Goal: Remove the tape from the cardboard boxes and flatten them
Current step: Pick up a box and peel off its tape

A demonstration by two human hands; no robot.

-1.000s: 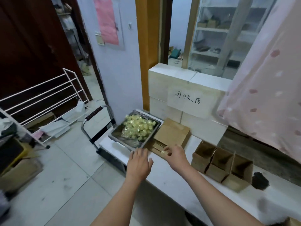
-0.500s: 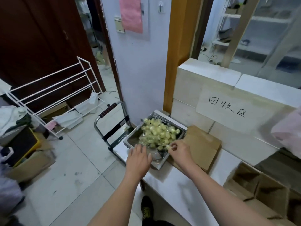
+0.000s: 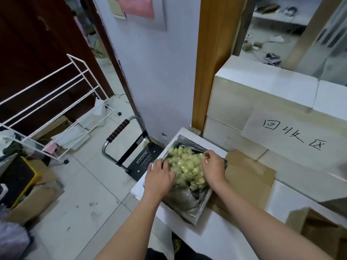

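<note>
A metal tray (image 3: 203, 209) lined with foil sits at the left end of the white table (image 3: 216, 239). It holds a pile of crumpled yellowish tape (image 3: 187, 167). My right hand (image 3: 213, 167) hovers over the pile's far right side and pinches a small wad of tape in its fingertips. At the tray's left rim, my left hand (image 3: 159, 175) lies with relaxed fingers touching the edge of the pile. Flattened cardboard boxes (image 3: 249, 177) are stacked just right of the tray. An open cardboard box (image 3: 319, 228) stands at the lower right.
White blocks with a handwritten paper sign (image 3: 291, 134) wall off the table's back. On the floor left of the table are a folding hand cart (image 3: 131, 147), a white wire rack (image 3: 56, 102) and loose cardboard (image 3: 33, 199).
The view has swung left and down toward the tray. My right hand carried the tape wad from above the flattened cardboard to over the tape pile, and my left hand reached the tray's left rim.
</note>
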